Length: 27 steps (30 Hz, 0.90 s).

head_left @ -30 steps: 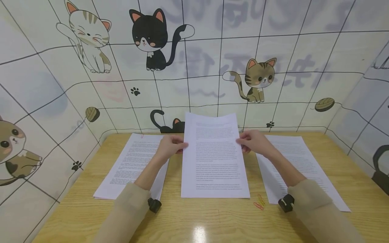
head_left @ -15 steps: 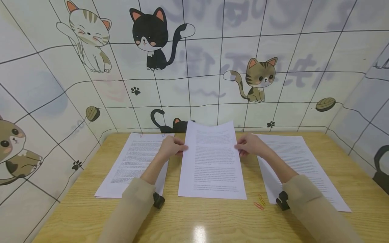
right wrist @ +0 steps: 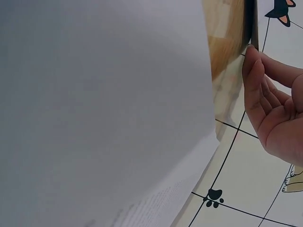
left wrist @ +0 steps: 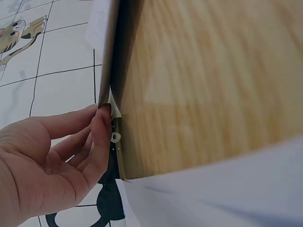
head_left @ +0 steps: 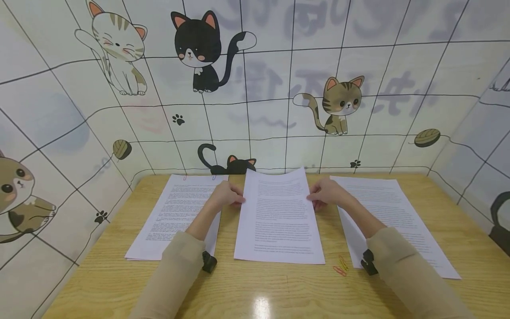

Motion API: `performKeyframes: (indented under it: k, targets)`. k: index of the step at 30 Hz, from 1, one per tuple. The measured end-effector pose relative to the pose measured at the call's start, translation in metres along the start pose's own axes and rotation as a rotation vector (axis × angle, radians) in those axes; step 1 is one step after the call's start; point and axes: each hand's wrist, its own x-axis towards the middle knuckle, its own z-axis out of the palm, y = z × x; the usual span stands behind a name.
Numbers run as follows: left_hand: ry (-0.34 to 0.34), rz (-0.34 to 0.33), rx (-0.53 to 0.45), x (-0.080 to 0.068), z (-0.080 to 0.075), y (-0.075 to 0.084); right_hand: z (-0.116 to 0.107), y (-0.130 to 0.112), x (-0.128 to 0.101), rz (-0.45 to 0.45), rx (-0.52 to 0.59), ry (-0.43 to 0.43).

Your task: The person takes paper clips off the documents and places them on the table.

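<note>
A stack of printed sheets point(head_left: 279, 217) lies in the middle of the wooden table point(head_left: 255, 288), its far end still raised a little. My left hand point(head_left: 227, 195) grips its left edge and my right hand point(head_left: 324, 192) grips its right edge, thumbs on the printed face. In the left wrist view the left hand's fingertips point(left wrist: 103, 118) meet the stack's edge point(left wrist: 108, 56). In the right wrist view the right hand's fingertips point(right wrist: 253, 61) touch the stack's edge point(right wrist: 253, 23).
A second printed pile point(head_left: 175, 212) lies to the left, with small clips point(head_left: 185, 177) at its top. A third pile point(head_left: 394, 217) lies to the right. Loose coloured paper clips point(head_left: 340, 265) sit on the table near the stack's front right corner. Cat-patterned walls point(head_left: 255, 88) enclose the table.
The middle stack has tilted back and down; its top edge has dropped from well up the wall to near the table's far edge. Both hands went down with it.
</note>
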Motion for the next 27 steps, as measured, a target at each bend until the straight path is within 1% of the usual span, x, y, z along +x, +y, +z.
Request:
performKeyframes:
  k: [7,15,20,23,27]
  targets:
    - [-0.071,-0.031,0.017,-0.001,-0.005,-0.001,0.000,0.002,0.000,0.017,-0.017,-0.007]
    - [-0.138,-0.061,0.000,-0.001,-0.012,-0.004,-0.005,0.003,-0.006,0.020,-0.012,-0.031]
    - [-0.187,-0.079,-0.026,-0.004,-0.016,-0.004,-0.008,0.004,-0.007,0.013,-0.014,-0.054]
    - [-0.218,-0.068,-0.052,-0.006,-0.018,-0.004,-0.009,0.003,-0.010,0.003,-0.015,-0.065]
    - [-0.242,-0.073,-0.091,-0.009,-0.021,-0.005,-0.010,0.001,-0.012,-0.011,-0.004,-0.076]
